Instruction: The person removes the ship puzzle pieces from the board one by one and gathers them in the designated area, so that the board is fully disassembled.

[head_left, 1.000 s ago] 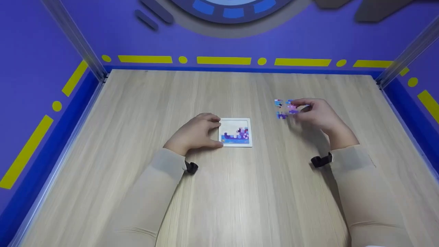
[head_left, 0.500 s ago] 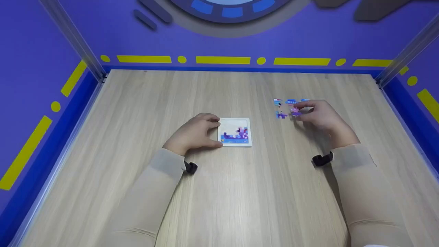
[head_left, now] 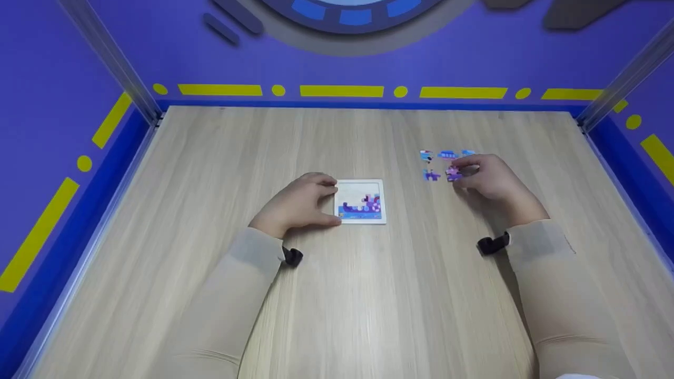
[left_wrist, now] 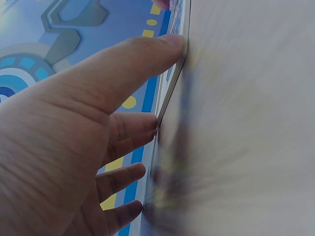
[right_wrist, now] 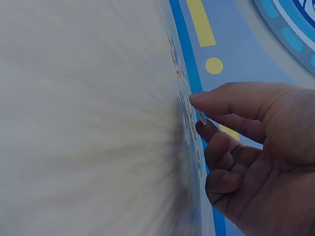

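Note:
A small white puzzle tray (head_left: 384, 202) lies mid-table, its lower part filled with purple, pink and blue puzzle pieces (head_left: 360, 210); bare white shows above them. My left hand (head_left: 297, 202) holds the tray's left side, thumb at the near corner and fingertips at the far one. In the left wrist view the thumb (left_wrist: 172, 42) presses on the tray's edge. To the right, my right hand (head_left: 495, 179) pinches a pink and purple puzzle piece (head_left: 452, 172) among the loose ones. The right wrist view shows a thin piece (right_wrist: 201, 117) edge-on between thumb and finger.
Several loose pieces lie near the right hand: a red-and-blue one (head_left: 426, 156), a purple one (head_left: 432, 175), and a blue one (head_left: 447, 155). A blue piece (head_left: 467, 152) sits partly behind the fingers. Purple-blue panels (head_left: 342, 68) wall the wooden table (head_left: 337, 295).
My right hand has shifted slightly right and nearer with the pink and purple piece, uncovering the blue pieces behind. My left hand and the tray stay put.

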The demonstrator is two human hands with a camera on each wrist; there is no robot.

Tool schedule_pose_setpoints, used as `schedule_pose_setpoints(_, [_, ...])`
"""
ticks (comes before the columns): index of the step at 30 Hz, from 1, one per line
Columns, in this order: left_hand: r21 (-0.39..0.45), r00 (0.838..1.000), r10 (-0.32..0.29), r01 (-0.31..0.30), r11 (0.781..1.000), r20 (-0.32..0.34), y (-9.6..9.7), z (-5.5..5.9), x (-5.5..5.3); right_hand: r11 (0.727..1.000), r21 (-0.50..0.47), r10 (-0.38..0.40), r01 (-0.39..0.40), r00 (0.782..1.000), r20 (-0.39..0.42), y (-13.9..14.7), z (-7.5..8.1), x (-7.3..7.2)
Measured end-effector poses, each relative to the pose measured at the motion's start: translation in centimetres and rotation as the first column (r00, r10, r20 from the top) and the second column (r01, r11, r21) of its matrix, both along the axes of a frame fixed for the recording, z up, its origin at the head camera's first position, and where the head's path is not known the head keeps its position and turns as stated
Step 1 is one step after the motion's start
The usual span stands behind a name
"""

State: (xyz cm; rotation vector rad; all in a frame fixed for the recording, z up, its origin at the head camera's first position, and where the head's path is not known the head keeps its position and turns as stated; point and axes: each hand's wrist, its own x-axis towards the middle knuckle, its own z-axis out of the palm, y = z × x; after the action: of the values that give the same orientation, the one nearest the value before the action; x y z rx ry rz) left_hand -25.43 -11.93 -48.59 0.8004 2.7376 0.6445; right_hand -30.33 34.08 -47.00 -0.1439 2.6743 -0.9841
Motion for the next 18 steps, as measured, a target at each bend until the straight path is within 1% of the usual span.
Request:
schedule_pose_setpoints(6, [-0.003,1.000,0.002,-0.002,1.000,0.005,0.05,0.11,0.00,1.000,-0.012,-0.022,0.022,1.000,0.014,-0.25,-0.22,0.11])
schedule_pose_setpoints(18, [0.009,1.000,0.002,-0.002,1.000,0.006,-0.11,0.06,0.02,0.999,-0.037,-0.039,0.039,0.999,0.001,-0.45,-0.07,0.18])
